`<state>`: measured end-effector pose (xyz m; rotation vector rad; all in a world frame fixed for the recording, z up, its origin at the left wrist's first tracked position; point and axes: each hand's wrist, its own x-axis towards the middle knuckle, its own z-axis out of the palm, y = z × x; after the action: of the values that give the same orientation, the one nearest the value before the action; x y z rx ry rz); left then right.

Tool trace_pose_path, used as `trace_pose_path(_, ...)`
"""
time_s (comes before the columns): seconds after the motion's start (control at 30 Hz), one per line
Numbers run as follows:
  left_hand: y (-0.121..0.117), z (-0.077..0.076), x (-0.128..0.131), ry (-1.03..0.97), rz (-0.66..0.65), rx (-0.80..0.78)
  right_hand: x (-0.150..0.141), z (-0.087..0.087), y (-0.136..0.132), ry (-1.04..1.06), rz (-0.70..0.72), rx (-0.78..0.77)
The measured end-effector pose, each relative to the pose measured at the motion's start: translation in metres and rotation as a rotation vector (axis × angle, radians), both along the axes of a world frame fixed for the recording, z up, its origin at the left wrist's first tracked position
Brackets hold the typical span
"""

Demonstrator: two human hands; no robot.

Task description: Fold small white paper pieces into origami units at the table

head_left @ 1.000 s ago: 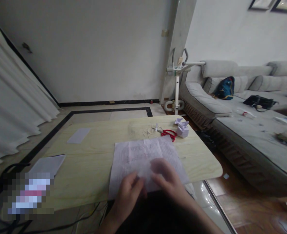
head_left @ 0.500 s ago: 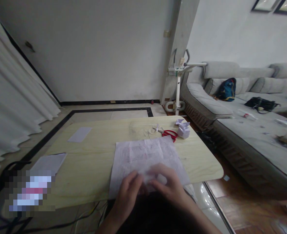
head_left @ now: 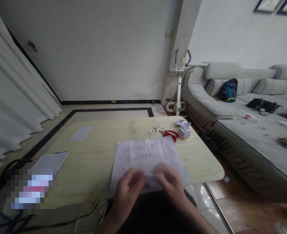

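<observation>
My left hand (head_left: 130, 183) and my right hand (head_left: 170, 180) meet over the near edge of a large creased printed sheet (head_left: 145, 152) lying on the table. The fingers of both are bent inward in a pinch. Between the fingertips shows a small white piece of paper (head_left: 149, 176), blurred by motion, its shape unclear. Beyond the sheet's far right corner lie red-handled scissors (head_left: 170, 135), beside thin pale strips (head_left: 151, 132). Folded white paper shapes (head_left: 184, 130) stand right of the scissors.
The pale wooden table (head_left: 92, 169) carries a small white sheet (head_left: 81, 133) and a stack of paper (head_left: 51, 162) on its left. Left of it are a pixelated patch and dark cables (head_left: 60, 226). A grey sofa (head_left: 245, 130) with bags and a white exercise machine (head_left: 179, 84) stand beyond.
The fingers of my right hand have curled in and come closer to my left hand around the small white piece. The whole view has shifted slightly. Items on the table stay put.
</observation>
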<state>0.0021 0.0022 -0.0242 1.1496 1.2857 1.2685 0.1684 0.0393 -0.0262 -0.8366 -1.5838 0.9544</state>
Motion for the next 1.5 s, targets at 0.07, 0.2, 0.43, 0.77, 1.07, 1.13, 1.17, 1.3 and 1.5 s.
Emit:
trace_pose_path(0.07,0.000,0.002,-0.001,0.029,-0.004,0.044,0.000,-0.001,0.000,0.001,0.009,-0.003)
trace_pose_path(0.2,0.000,0.007,-0.001,0.095,-0.006,0.099,0.002,-0.003,0.002,-0.001,0.017,0.003)
trace_pose_path(0.43,0.001,0.005,-0.002,0.232,0.038,0.186,0.003,-0.009,0.000,-0.014,-0.035,-0.055)
trace_pose_path(0.77,-0.001,0.002,-0.004,0.321,0.076,0.338,0.003,-0.007,0.003,-0.017,-0.069,-0.048)
trace_pose_path(1.07,-0.002,0.008,-0.005,0.210,0.075,0.244,0.006,-0.004,0.000,-0.057,-0.028,0.009)
trace_pose_path(1.13,-0.002,0.008,-0.005,0.211,0.092,0.235,0.006,-0.004,0.000,-0.067,-0.026,0.008)
trace_pose_path(1.17,-0.002,0.007,-0.005,0.214,0.094,0.233,0.005,-0.004,-0.001,-0.070,-0.025,0.007)
trace_pose_path(1.3,-0.002,0.008,-0.006,0.210,0.072,0.217,0.006,-0.002,0.000,-0.074,-0.012,-0.002)
trace_pose_path(1.5,-0.001,0.013,-0.010,0.233,0.034,0.162,0.007,-0.002,0.000,-0.084,0.008,-0.062)
